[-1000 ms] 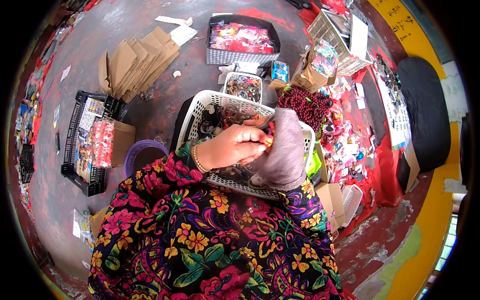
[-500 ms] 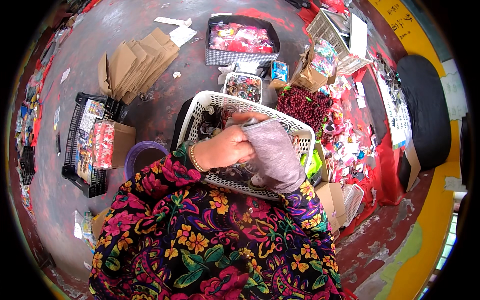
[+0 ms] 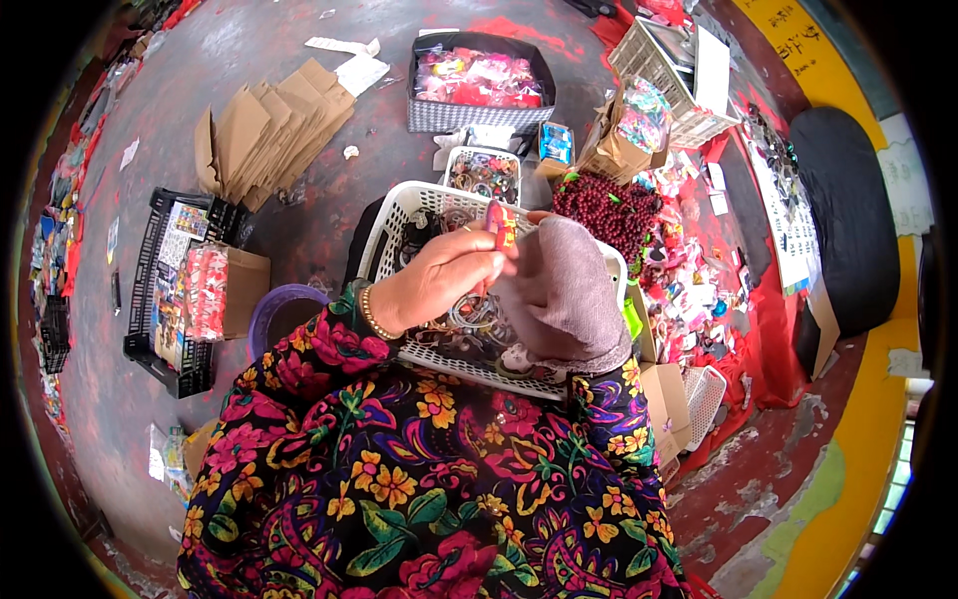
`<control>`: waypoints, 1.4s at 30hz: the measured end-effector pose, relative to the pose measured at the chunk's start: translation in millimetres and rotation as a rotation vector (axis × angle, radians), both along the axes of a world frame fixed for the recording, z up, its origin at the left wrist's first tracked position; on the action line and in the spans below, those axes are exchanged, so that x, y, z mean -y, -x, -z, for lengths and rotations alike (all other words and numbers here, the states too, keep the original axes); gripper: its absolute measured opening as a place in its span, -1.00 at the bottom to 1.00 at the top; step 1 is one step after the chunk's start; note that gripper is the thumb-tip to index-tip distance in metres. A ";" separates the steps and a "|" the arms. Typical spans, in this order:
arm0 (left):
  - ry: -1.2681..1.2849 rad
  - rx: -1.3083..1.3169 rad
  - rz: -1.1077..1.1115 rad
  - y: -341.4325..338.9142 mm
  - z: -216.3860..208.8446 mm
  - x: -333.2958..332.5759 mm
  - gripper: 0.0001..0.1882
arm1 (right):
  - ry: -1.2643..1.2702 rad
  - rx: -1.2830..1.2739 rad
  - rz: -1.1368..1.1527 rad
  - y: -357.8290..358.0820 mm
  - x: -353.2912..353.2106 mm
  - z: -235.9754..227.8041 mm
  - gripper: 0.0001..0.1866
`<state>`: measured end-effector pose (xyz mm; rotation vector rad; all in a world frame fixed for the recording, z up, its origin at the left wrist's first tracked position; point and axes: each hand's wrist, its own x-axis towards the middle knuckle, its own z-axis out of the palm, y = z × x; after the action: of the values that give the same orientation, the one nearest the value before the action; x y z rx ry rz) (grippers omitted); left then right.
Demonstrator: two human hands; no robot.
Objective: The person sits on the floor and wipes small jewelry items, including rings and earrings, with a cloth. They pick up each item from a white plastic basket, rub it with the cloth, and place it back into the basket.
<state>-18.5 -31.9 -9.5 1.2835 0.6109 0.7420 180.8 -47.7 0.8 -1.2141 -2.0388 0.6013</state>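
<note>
My left hand [image 3: 439, 277], a beaded bracelet at its wrist, is closed in a pinch on a small red piece with yellow marks [image 3: 506, 234]; its exact kind is unclear. Mauve-grey cloth [image 3: 564, 290] covers most of my right hand [image 3: 539, 216]. Just a bit of its fingers shows at the cloth's far edge, close to the red piece; their grip is hidden. Both hands are over a white perforated plastic basket [image 3: 391, 218]. Inside lie many small loops and bands [image 3: 477, 311], some clear and some dark, partly blocked by my hands.
Beyond the basket stand a smaller white basket [image 3: 486, 152] of trinkets and a checked bin [image 3: 469, 120] of pink packets. Dark red beads [image 3: 609, 210] are heaped at right. To the left are a purple bucket [image 3: 261, 317], a black crate [image 3: 152, 225] and flattened cartons [image 3: 269, 130].
My left hand has risen away from the cloth, and the red piece now shows at its fingertips. The cloth-covered right hand has turned and bunched more upright.
</note>
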 end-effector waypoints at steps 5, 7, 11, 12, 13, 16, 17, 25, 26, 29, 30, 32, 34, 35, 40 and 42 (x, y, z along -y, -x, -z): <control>-0.845 -0.427 -0.078 10.3 -14.3 -5.1 -0.88 | -0.288 0.332 -0.010 -5.1 6.2 6.5 -0.63; -0.928 -0.498 -0.183 15.0 -21.6 -1.9 -0.90 | -0.151 0.244 0.001 -2.0 7.4 -16.8 -0.68; -0.780 -0.324 -0.222 16.4 -40.8 0.7 -0.90 | -0.340 0.257 0.023 18.0 2.0 -47.4 -0.75; -0.715 -0.259 -0.198 16.5 -42.0 0.5 -0.89 | -0.419 0.344 0.062 19.7 -4.0 -47.6 -0.77; -0.366 -0.067 -0.155 13.6 -36.9 5.4 -0.80 | -0.498 0.431 0.102 21.3 -9.7 -47.9 -0.78; 0.510 0.582 0.306 14.5 -26.9 -4.1 -0.73 | -0.486 0.521 0.195 23.4 -6.8 -58.0 -0.81; 0.567 0.530 0.258 9.6 -24.3 -4.9 -0.62 | -0.459 0.534 0.170 21.1 -7.1 -63.7 -0.80; 0.696 0.491 0.306 -2.8 -7.8 2.3 -0.61 | 0.661 -0.893 -0.021 28.1 9.2 -27.5 -0.67; 0.722 0.457 0.313 -1.8 -7.2 0.1 -0.59 | 0.534 -0.605 -0.099 18.6 7.1 -20.9 -0.59; 0.687 0.324 0.240 0.4 -7.3 -4.7 -0.59 | 0.076 0.136 -0.117 8.0 6.7 -23.7 -0.37; 0.592 0.277 0.197 0.6 -6.7 -3.0 -0.62 | -0.014 0.164 -0.068 8.9 10.0 -22.5 -0.37; 0.402 0.184 0.112 1.2 -4.5 0.7 -0.67 | -0.190 0.222 0.046 11.1 15.2 -20.5 -0.38; 0.434 0.261 0.064 -5.9 -2.2 5.4 -0.73 | -0.250 0.243 0.069 10.1 14.5 -26.1 -0.54; 0.434 0.267 0.082 -7.8 0.9 5.8 -0.74 | -0.270 0.251 0.082 10.7 15.8 -27.8 -0.59; 0.435 0.218 0.146 -10.7 4.7 5.7 -0.74 | -0.446 0.083 0.090 7.2 13.1 -8.6 -0.57; 0.434 0.225 0.093 -11.3 4.1 7.7 -0.75 | -0.348 0.021 0.086 10.3 13.2 -17.6 -0.57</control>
<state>-7.2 -39.6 -13.6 0.8101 0.4915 0.6247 170.6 -60.9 18.4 -1.0942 -1.9938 0.1816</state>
